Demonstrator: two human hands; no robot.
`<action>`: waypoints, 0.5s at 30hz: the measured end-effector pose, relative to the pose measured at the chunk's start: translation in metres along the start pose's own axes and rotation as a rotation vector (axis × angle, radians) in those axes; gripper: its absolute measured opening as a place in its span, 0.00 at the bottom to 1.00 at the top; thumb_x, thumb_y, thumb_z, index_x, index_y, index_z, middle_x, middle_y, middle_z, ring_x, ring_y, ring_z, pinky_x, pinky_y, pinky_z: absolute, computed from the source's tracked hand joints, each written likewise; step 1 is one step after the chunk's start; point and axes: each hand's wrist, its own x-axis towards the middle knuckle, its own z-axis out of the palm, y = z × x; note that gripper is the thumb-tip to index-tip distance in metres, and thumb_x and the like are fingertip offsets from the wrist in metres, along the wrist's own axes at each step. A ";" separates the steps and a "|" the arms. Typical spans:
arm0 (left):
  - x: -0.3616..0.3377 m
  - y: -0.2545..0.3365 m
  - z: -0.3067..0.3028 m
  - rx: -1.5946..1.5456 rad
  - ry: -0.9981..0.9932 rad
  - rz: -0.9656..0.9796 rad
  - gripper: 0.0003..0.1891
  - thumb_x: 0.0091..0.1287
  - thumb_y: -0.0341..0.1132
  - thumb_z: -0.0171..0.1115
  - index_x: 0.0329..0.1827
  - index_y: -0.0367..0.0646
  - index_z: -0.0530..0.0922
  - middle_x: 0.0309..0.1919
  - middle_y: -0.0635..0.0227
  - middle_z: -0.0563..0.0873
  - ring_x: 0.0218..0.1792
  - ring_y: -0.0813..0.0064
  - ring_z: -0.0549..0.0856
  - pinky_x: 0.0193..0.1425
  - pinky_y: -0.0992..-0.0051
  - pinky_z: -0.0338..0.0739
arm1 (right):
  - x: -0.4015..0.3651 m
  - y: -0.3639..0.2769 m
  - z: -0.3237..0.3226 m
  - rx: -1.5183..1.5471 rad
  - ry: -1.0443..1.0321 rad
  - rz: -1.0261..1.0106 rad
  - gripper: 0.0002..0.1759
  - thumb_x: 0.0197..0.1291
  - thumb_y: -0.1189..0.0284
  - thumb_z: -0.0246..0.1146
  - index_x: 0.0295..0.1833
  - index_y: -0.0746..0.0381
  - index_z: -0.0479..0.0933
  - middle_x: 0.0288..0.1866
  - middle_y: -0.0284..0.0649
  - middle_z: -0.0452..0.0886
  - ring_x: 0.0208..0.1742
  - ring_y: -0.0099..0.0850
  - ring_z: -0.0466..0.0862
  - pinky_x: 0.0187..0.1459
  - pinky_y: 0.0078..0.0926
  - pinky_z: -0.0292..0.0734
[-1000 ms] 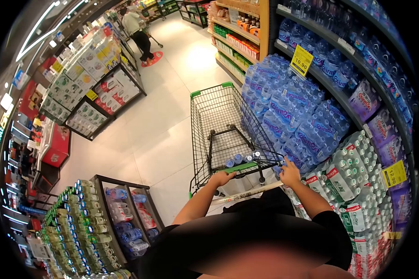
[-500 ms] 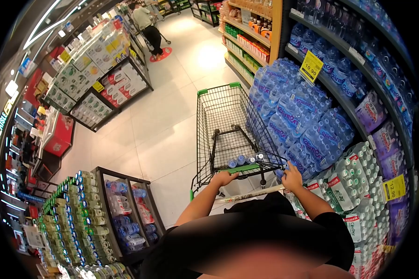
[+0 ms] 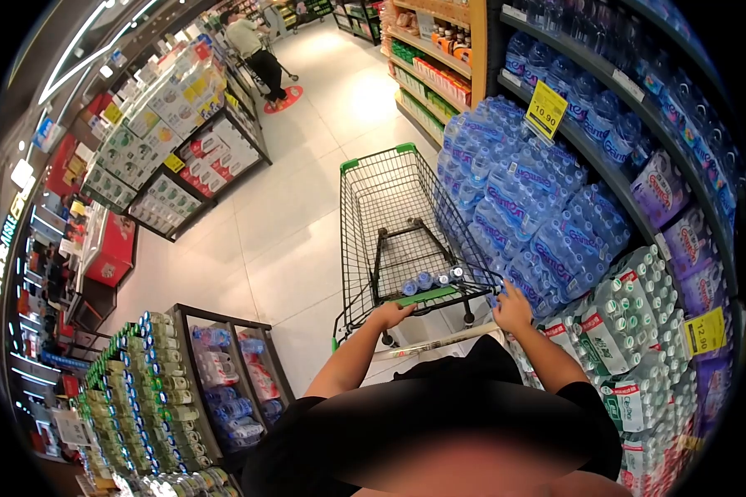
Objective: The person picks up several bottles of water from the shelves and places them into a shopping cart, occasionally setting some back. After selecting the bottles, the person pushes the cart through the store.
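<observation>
Pale bar: the lettered crosspiece [image 3: 439,340] lies nearest the black-clad body, below both hands.
Left hand: the left hand [image 3: 392,314] reaches past that bar with fingers bent, at the left end of a green strip [image 3: 431,297]; whether it wraps around anything is hidden.
Right hand: the right hand [image 3: 514,310] is at the cart's rear right corner, fingers pointing forward; how firmly they close there does not show.
Bottles: a few small bottles [image 3: 424,281] lie just beyond the strip, at the cart's rear.
Cart: the wire shopping cart [image 3: 389,195] stands directly ahead, its mesh mostly bare.
Step in hand: apparently guiding the cart, both hands at its rear.
Right side: wrapped blue water packs [image 3: 514,199] bulge close beside the cart; contact is hard to judge.
Next move: a forward push would call for even pressure from both hands and a slight leftward bias, away from those packs.
Floor: pale tiles [image 3: 294,215] stretch along the cart's left.
Far end: another person [image 3: 265,68] stands near a red floor marker [image 3: 284,99].
</observation>
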 end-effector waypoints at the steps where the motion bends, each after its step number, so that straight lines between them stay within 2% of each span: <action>1: 0.000 0.000 -0.001 0.009 -0.004 0.000 0.47 0.62 0.77 0.41 0.50 0.38 0.85 0.49 0.46 0.86 0.53 0.49 0.84 0.60 0.59 0.76 | 0.000 -0.001 -0.002 -0.003 -0.014 0.007 0.11 0.50 0.67 0.62 0.37 0.60 0.84 0.71 0.49 0.71 0.61 0.48 0.76 0.57 0.43 0.77; 3: -0.001 0.001 -0.003 0.027 -0.012 -0.001 0.47 0.61 0.78 0.41 0.48 0.38 0.86 0.46 0.47 0.87 0.52 0.50 0.85 0.59 0.60 0.76 | 0.000 -0.004 -0.006 -0.010 -0.043 0.019 0.11 0.50 0.67 0.62 0.37 0.61 0.84 0.71 0.50 0.70 0.61 0.49 0.76 0.57 0.44 0.76; 6: -0.004 0.004 -0.003 -0.001 -0.028 -0.003 0.47 0.61 0.78 0.41 0.44 0.39 0.87 0.43 0.49 0.88 0.49 0.52 0.86 0.57 0.60 0.76 | -0.001 -0.001 -0.004 0.033 0.038 -0.039 0.12 0.49 0.68 0.61 0.36 0.63 0.84 0.70 0.54 0.71 0.60 0.52 0.76 0.55 0.44 0.78; 12: 0.003 -0.003 -0.001 0.037 -0.007 0.036 0.46 0.60 0.78 0.41 0.42 0.39 0.87 0.40 0.52 0.88 0.47 0.54 0.86 0.56 0.61 0.77 | 0.001 -0.001 -0.005 0.039 0.037 -0.054 0.12 0.49 0.68 0.62 0.35 0.64 0.83 0.70 0.56 0.71 0.58 0.51 0.77 0.55 0.44 0.78; 13: -0.007 0.005 -0.005 0.016 0.013 0.013 0.46 0.60 0.78 0.43 0.42 0.38 0.87 0.38 0.52 0.88 0.45 0.55 0.87 0.54 0.62 0.78 | 0.001 -0.002 -0.006 0.035 0.040 -0.054 0.12 0.49 0.68 0.62 0.34 0.64 0.83 0.70 0.56 0.71 0.58 0.50 0.77 0.55 0.44 0.78; 15: -0.005 0.003 -0.003 -0.022 0.036 0.022 0.46 0.61 0.76 0.47 0.42 0.34 0.86 0.34 0.51 0.88 0.39 0.56 0.88 0.48 0.63 0.79 | 0.001 -0.004 -0.012 0.006 -0.054 -0.002 0.13 0.51 0.65 0.61 0.37 0.62 0.83 0.72 0.54 0.69 0.61 0.55 0.77 0.54 0.45 0.78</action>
